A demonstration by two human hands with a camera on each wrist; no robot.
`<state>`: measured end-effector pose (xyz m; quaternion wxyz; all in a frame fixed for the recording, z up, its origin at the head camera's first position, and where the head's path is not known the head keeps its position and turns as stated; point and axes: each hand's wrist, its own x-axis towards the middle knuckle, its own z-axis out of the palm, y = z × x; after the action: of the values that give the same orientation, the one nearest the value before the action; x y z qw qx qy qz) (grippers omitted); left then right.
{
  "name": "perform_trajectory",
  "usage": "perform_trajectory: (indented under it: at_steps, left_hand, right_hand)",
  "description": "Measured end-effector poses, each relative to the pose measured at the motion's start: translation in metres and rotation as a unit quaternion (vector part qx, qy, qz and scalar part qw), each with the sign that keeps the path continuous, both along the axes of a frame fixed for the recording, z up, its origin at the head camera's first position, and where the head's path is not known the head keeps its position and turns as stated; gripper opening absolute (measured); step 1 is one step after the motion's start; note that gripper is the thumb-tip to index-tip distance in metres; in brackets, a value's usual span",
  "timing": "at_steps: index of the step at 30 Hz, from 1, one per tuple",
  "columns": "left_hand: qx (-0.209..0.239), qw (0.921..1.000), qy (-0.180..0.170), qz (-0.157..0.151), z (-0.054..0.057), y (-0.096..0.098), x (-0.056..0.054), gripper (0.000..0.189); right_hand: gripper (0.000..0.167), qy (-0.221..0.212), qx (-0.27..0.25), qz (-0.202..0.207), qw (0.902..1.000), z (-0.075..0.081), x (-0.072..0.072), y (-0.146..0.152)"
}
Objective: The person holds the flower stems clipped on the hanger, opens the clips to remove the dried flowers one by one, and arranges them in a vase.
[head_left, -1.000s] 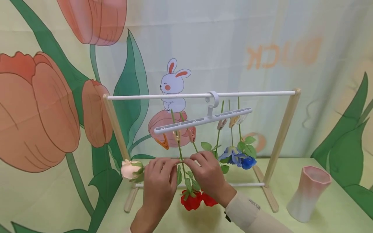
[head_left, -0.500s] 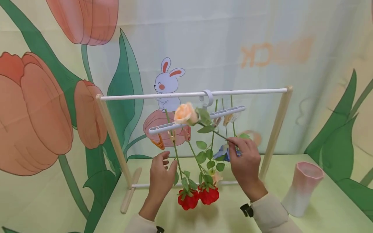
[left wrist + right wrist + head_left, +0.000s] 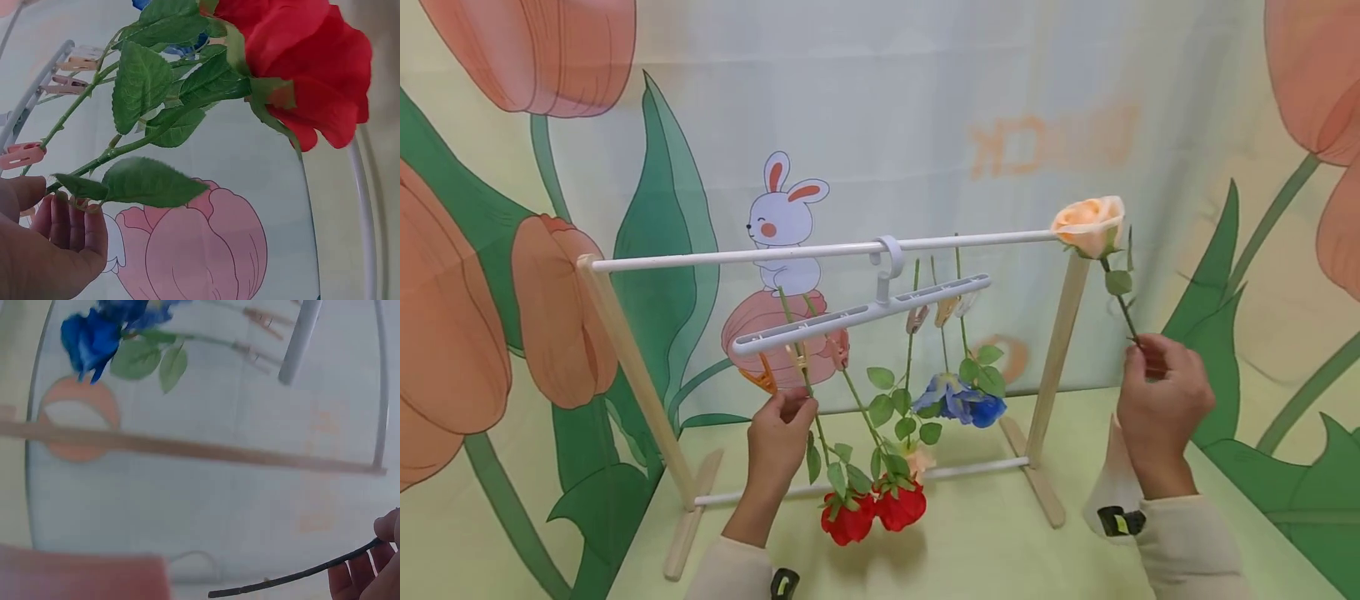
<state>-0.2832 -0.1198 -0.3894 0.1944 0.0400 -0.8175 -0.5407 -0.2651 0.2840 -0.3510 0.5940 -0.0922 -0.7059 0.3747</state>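
My right hand (image 3: 1165, 408) holds a peach rose (image 3: 1090, 225) upright by its stem, at the right end of the rack. In the right wrist view the cut end of the stem (image 3: 294, 575) sticks out past my fingers. My left hand (image 3: 778, 433) pinches the stem of a red rose (image 3: 847, 520) hanging head down, just below its yellow clip (image 3: 797, 357). The left wrist view shows thumb and fingertips at that stem (image 3: 81, 170). Beside it a second red rose (image 3: 901, 503) hangs from a pink clip (image 3: 839, 348). An orange clip (image 3: 760, 373) at the hanger's left end holds nothing.
A grey clip hanger (image 3: 865, 313) hangs tilted from the white rod (image 3: 760, 255) of a wooden rack (image 3: 1060, 358). Blue flowers (image 3: 951, 397) and a pale peach flower (image 3: 919, 460) also hang from it. A pink-and-white vase (image 3: 1108, 483) stands partly behind my right hand.
The peach rose was first at the left by my left hand; my right hand carried it across to the far right and turned it upright. My left hand went back to the red rose's stem.
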Motion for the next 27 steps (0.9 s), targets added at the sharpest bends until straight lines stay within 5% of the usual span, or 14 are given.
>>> perform_trajectory:
  at_steps: [8, 12, 17, 27]
  left_hand:
    - [0.008, 0.9999, -0.002, -0.008, 0.007, -0.001, -0.002, 0.024]
    - [0.033, 0.9991, -0.007, -0.028, 0.004, 0.003, -0.004, 0.023]
    - [0.058, 0.9977, -0.015, -0.032, 0.004, -0.006, 0.001, 0.024]
    - [0.073, 0.9959, -0.010, -0.052, 0.003, -0.007, -0.001, 0.024]
  right_hand:
    - [0.025, -0.074, -0.046, -0.021, 0.9959, -0.028, -0.001, 0.025]
    - [0.028, -0.078, -0.071, -0.033, 0.9938, -0.033, 0.006, 0.027]
    - [0.027, -0.049, -0.071, -0.020, 0.9961, -0.020, 0.003, 0.003]
    - [0.022, -0.028, -0.032, 0.077, 0.9961, -0.006, 0.004, -0.076]
